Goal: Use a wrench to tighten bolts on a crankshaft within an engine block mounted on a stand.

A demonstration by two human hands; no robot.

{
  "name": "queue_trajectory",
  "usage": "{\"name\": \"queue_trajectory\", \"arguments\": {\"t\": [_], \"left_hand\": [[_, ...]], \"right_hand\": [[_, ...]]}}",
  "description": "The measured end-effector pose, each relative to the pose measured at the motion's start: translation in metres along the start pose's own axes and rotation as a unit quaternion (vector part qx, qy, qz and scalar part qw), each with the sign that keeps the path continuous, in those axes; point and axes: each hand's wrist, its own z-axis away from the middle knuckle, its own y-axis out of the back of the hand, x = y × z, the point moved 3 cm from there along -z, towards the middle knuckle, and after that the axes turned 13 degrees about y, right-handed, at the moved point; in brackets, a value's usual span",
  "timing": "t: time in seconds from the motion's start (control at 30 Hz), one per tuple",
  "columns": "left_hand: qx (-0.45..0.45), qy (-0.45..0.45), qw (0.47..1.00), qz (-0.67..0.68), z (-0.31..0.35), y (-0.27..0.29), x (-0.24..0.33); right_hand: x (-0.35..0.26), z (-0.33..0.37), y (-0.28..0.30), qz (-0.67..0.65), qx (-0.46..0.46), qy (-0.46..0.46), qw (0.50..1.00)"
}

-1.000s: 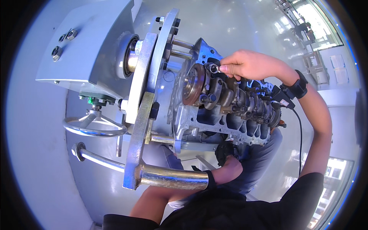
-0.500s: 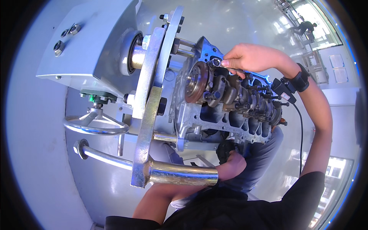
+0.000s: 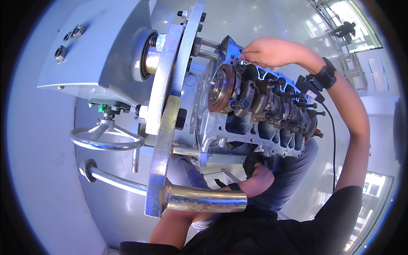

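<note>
Two bare hands are at the engine block [image 3: 238,129], which lies across the centre of the frame with its crankshaft [image 3: 257,102] exposed. The right hand [image 3: 272,53], upper centre, pinches a bright ring wrench [image 3: 242,62] whose ring end is just above the crankshaft's round end flange [image 3: 222,87]; whether it sits on a bolt I cannot tell. Half a second ago that ring faced the camera; now it shows more nearly edge-on, and hand and wrench are higher in the frame. The left hand [image 3: 260,178], lower centre, is bent at a black object [image 3: 254,163] below the block, much as before; whether its fingers grip it I cannot tell. A black wristband [image 3: 326,75] circles the right wrist, beside a small black device [image 3: 309,88] with a dark cable [image 3: 334,148] running down the right of the frame. The block appears slightly farther up and right than earlier. Steel plates [image 3: 165,80] stand between it and a grey housing [image 3: 93,51], upper left, above a handwheel [image 3: 108,146].
</note>
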Motion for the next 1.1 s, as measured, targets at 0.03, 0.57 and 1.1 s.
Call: {"name": "queue_trajectory", "arguments": {"t": [0.03, 0.57, 1.1], "left_hand": [[0.000, -0.004, 1.000, -0.001, 0.000, -0.005, 0.003], [0.081, 0.004, 0.997, -0.011, -0.004, -0.010, 0.004], [0.084, 0.017, 0.996, -0.012, 0.000, -0.005, 0.001]], "right_hand": [[0.005, 0.001, -0.005, -0.019, 0.033, -0.035, 0.999], [-0.018, 0.032, -0.006, -0.009, 0.148, 0.050, 0.988], [-0.027, 0.034, 0.008, -0.255, 0.069, -0.089, 0.960]]}}
